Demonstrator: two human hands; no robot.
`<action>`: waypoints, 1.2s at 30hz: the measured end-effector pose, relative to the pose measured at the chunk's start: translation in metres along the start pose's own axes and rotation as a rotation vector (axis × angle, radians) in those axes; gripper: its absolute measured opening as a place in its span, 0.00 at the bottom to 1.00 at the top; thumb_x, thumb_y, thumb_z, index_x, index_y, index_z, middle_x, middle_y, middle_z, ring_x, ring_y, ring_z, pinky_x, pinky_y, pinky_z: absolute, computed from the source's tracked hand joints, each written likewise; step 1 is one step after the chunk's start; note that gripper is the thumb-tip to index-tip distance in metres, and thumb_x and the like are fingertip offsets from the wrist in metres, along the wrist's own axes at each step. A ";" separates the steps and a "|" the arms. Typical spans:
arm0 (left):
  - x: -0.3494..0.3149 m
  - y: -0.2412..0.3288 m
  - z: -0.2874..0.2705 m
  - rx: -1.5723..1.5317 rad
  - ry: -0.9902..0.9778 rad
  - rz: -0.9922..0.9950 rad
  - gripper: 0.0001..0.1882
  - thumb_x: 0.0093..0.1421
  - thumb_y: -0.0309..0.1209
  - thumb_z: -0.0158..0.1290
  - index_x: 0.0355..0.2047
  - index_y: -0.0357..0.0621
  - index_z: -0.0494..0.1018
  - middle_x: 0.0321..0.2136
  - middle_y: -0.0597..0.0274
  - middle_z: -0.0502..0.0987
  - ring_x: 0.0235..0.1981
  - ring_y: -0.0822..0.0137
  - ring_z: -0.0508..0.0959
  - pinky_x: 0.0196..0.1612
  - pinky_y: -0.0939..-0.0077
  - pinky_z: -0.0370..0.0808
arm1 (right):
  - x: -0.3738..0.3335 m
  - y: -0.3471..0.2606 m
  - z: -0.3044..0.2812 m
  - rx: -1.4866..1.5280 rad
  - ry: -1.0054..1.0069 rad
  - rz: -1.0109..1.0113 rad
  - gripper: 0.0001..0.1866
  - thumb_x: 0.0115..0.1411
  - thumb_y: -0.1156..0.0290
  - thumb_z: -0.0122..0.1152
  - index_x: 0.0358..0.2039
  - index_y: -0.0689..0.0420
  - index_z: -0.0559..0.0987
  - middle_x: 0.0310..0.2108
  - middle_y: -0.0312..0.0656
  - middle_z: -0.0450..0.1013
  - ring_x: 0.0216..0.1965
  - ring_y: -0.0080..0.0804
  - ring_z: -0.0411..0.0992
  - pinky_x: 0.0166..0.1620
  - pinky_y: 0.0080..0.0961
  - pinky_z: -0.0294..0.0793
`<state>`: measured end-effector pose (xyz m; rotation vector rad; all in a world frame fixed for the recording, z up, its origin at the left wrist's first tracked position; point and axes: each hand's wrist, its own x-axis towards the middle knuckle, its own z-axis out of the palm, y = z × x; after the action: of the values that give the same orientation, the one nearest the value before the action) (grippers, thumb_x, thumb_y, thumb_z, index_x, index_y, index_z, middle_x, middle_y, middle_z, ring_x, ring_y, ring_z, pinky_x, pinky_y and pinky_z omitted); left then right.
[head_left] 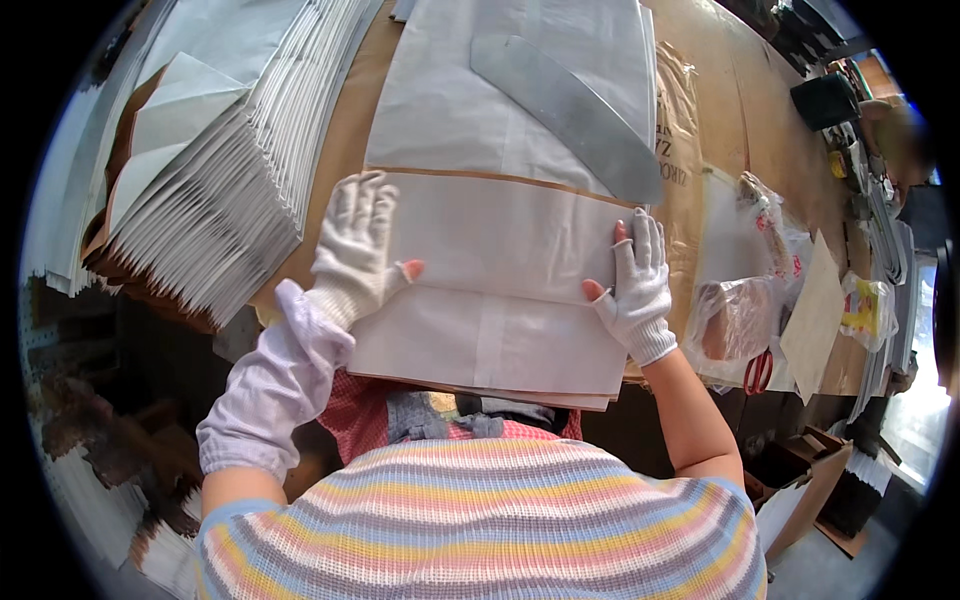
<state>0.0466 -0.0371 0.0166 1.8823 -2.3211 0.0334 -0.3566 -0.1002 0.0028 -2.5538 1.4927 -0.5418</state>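
- While both gloved hands press flat on a white paper bag [500,290], a person in a striped knit top [480,520] leans over a brown-covered table [720,110].
- Left hand [355,250], in a white knit glove with a pale sleeve cover [270,385] on the forearm, lies palm down on the bag's left edge, fingers spread wide and straight, thumb tip bare; it grips nothing.
- Right hand [635,290], also gloved, rests on the bag's right edge, fingers straight and close together, bare fingertips showing at thumb and forefinger; it only presses, closing on nothing.
- Bag lies at the table's near edge, between the two hands, its top flap folded down along a brown crease.
- More flat white bags [480,90] lie just beyond it, with a long grey curved blade-shaped piece [570,110] resting across them.
- Fanned stack of folded bags [210,180] sits to the left.
- Clear plastic bags [740,310] and red-handled scissors [757,372] lie to the right, near a tan sheet [812,320].
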 end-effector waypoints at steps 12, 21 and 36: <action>0.043 0.054 -0.116 -0.234 0.207 0.322 0.36 0.51 0.44 0.70 0.56 0.35 0.74 0.52 0.49 0.81 0.57 0.45 0.78 0.64 0.53 0.74 | -0.039 -0.064 -0.059 0.023 0.258 -0.120 0.34 0.36 0.67 0.75 0.47 0.66 0.79 0.63 0.54 0.67 0.69 0.62 0.60 0.72 0.66 0.53; 0.024 0.070 -0.136 -0.239 0.197 0.305 0.35 0.51 0.41 0.70 0.55 0.34 0.75 0.50 0.45 0.81 0.57 0.46 0.79 0.63 0.52 0.73 | 0.045 -0.146 -0.080 0.152 0.219 -0.352 0.33 0.30 0.67 0.79 0.41 0.65 0.79 0.57 0.52 0.69 0.60 0.54 0.67 0.63 0.66 0.61; -0.038 0.124 -0.063 -0.048 -0.118 0.274 0.16 0.57 0.38 0.59 0.41 0.41 0.80 0.36 0.50 0.80 0.42 0.46 0.80 0.49 0.55 0.78 | -0.079 -0.028 -0.002 1.459 0.271 0.382 0.51 0.72 0.30 0.30 0.67 0.71 0.67 0.70 0.55 0.63 0.71 0.43 0.61 0.73 0.38 0.54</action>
<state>-0.0599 0.0329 0.0837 1.5716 -2.6169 -0.1046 -0.3698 -0.0183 -0.0062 -1.0726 0.9185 -1.2838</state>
